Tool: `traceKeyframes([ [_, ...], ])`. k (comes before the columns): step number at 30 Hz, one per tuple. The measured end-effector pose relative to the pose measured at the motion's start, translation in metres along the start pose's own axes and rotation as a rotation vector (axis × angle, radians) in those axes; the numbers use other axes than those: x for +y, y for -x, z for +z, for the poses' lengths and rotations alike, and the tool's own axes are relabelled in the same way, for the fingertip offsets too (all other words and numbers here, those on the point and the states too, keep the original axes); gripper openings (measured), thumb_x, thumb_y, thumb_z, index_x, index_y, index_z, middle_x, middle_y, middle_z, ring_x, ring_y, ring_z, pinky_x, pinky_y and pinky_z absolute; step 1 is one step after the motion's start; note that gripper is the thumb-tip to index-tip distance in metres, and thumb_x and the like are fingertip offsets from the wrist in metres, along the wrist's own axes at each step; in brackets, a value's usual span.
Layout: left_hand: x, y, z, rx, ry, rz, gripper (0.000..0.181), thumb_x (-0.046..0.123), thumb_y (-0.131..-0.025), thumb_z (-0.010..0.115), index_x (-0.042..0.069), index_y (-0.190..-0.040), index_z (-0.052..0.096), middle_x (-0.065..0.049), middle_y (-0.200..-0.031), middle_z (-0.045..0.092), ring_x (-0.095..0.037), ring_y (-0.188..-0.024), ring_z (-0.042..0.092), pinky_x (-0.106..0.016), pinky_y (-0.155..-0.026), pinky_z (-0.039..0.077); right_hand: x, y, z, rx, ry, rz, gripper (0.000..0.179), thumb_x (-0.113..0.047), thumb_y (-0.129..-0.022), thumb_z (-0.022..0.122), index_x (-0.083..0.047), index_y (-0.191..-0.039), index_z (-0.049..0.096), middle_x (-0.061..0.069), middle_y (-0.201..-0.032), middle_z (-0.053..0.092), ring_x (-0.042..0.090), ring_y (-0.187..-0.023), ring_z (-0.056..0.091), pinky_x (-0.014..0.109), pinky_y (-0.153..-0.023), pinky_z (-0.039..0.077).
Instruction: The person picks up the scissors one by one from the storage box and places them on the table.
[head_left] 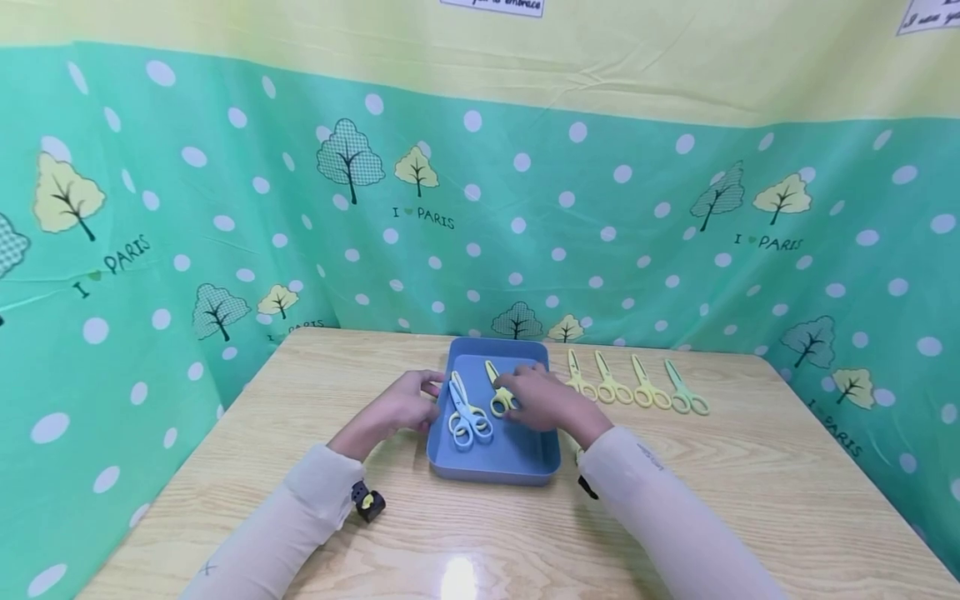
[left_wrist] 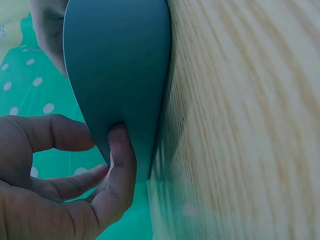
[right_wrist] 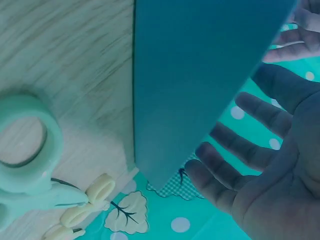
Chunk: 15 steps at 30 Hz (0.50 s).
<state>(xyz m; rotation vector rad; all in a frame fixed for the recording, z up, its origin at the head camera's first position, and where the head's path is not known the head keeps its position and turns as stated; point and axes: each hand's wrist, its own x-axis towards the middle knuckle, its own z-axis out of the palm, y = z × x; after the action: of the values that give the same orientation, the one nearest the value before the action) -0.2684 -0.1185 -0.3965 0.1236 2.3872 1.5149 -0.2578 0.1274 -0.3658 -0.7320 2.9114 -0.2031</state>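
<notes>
A blue tray stands on the table with its left wall gripped by my left hand; the left wrist view shows those fingers curled at the wall. Inside lie light-blue scissors, crossing a yellow-handled pair at the left. Another pair of yellow scissors lies near the tray's middle, partly covered by my right hand. In the right wrist view, the right hand's fingers are spread and fairly straight above the tray's edge, with nothing seen between them.
Right of the tray, several scissors stand in a row: yellow pairs and a green pair at the far end. A wooden table carries everything. Green dotted cloth hangs behind and at both sides.
</notes>
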Motion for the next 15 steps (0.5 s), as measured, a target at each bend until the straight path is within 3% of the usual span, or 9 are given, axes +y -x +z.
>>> traceKeyframes([
  [15,0.000,0.000,-0.001,-0.001,-0.009,-0.007,0.078,-0.015,-0.074,0.058,0.000,-0.150,0.046,-0.021,-0.126,0.052,-0.027,-0.087,0.064,-0.035,-0.061,0.060,-0.014,-0.020,0.004,-0.156,0.082,0.067,0.048,-0.033,-0.098,0.067,-0.023,-0.145,0.059,0.012,-0.140,0.059,0.037,-0.129,0.049,0.058,-0.113,0.039],
])
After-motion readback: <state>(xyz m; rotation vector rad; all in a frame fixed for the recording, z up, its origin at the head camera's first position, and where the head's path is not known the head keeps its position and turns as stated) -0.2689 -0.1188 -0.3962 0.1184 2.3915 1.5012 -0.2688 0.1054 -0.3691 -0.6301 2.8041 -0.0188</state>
